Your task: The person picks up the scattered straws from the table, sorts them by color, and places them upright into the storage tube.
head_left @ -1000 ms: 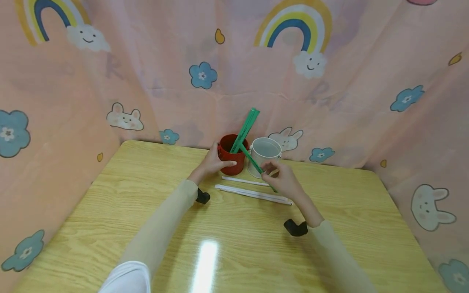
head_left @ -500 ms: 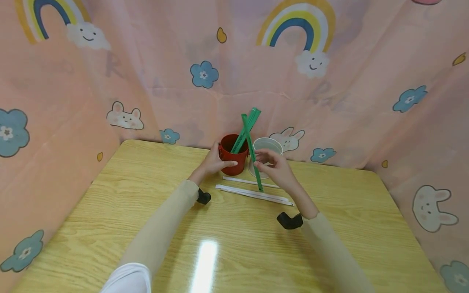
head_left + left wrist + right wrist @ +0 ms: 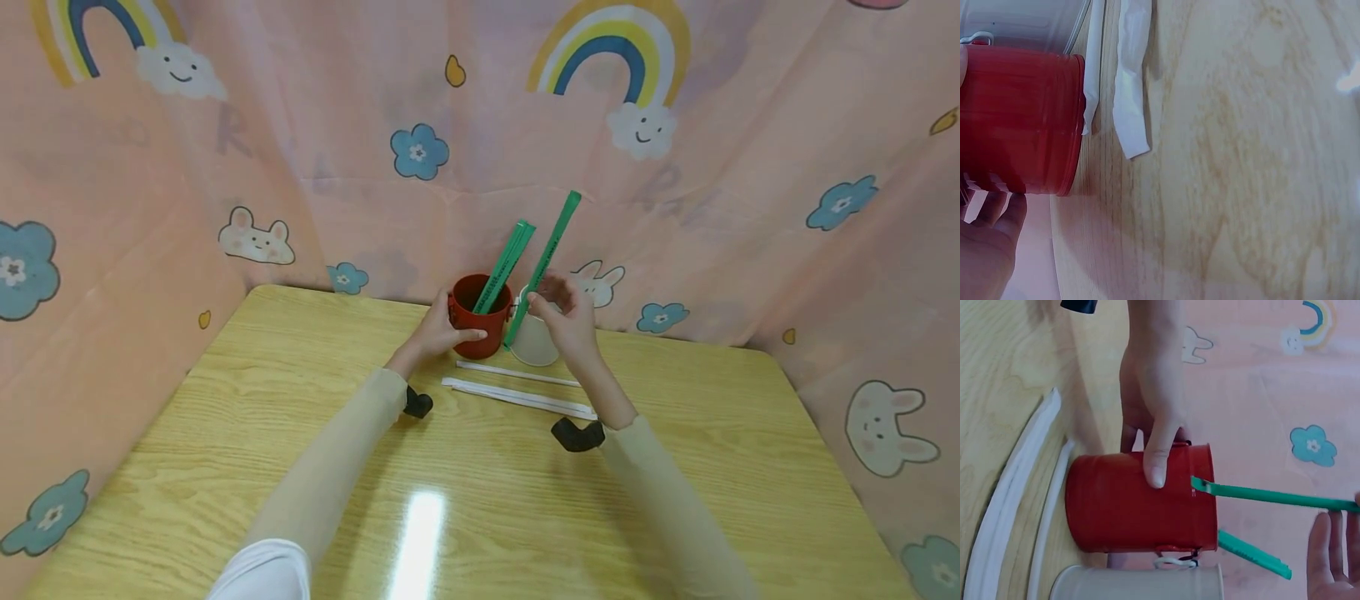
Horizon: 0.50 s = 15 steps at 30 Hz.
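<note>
My left hand point(image 3: 437, 331) grips the side of a small red metal bucket point(image 3: 491, 335), thumb across its front. Two or more green wrapped straws point(image 3: 510, 254) lean together inside it. Between thumb and fingers, my right hand point(image 3: 576, 323) pinches another green wrapped straw point(image 3: 557, 237), tilted with its top to the right. In the right wrist view the lower end of this straw point(image 3: 1272, 495) appears in front of the red bucket's outer wall point(image 3: 1122, 512), near the rim; whether they touch I cannot tell. A white bucket point(image 3: 534, 343) stands beside the red one, partly behind my right hand.
Several white wrapped straws point(image 3: 517, 398) lie on the wooden table point(image 3: 337, 500) before the buckets, a single white straw point(image 3: 513, 373) nearest them. A pink patterned curtain point(image 3: 360, 225) hangs right behind. Black wrist pieces point(image 3: 577, 435) sit under both forearms.
My right hand has moved up and left, turning the pinched green straw from leaning left to leaning right, its top now higher. My left hand stays on the red bucket.
</note>
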Each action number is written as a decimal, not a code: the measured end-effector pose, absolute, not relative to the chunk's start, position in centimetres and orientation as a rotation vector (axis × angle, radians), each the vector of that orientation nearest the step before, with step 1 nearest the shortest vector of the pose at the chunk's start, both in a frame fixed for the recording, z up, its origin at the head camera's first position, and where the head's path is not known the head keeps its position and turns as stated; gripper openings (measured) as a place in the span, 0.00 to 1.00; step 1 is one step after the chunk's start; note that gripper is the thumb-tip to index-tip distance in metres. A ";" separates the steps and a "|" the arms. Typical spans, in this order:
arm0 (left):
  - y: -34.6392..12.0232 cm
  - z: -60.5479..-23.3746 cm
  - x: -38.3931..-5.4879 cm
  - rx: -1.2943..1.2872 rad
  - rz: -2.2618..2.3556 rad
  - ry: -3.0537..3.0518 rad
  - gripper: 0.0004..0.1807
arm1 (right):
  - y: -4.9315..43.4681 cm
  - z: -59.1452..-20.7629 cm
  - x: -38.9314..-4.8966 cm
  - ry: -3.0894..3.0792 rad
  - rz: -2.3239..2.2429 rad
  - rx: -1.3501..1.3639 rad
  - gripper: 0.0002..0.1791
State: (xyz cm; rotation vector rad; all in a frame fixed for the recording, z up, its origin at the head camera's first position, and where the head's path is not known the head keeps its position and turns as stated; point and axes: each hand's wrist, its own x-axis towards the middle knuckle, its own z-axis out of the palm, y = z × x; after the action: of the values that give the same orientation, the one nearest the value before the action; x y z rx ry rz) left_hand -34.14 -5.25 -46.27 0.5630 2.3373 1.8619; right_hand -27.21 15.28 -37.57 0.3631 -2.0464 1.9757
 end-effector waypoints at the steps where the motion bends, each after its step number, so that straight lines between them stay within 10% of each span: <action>1: -5.3 -46.3 -34.1 0.566 1.865 2.335 0.49 | 15.1 -37.5 -27.3 -2.011 1.976 0.350 0.18; 15: -5.2 -46.4 -34.3 0.530 1.847 2.347 0.49 | 14.1 -36.9 -28.4 -1.807 1.897 0.322 0.14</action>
State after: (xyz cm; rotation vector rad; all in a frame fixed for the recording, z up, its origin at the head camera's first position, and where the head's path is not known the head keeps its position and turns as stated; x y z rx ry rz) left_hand -34.26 -5.17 -46.38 0.5304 2.3472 1.8472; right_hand -28.44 14.11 -36.86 0.3221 -1.8065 1.8974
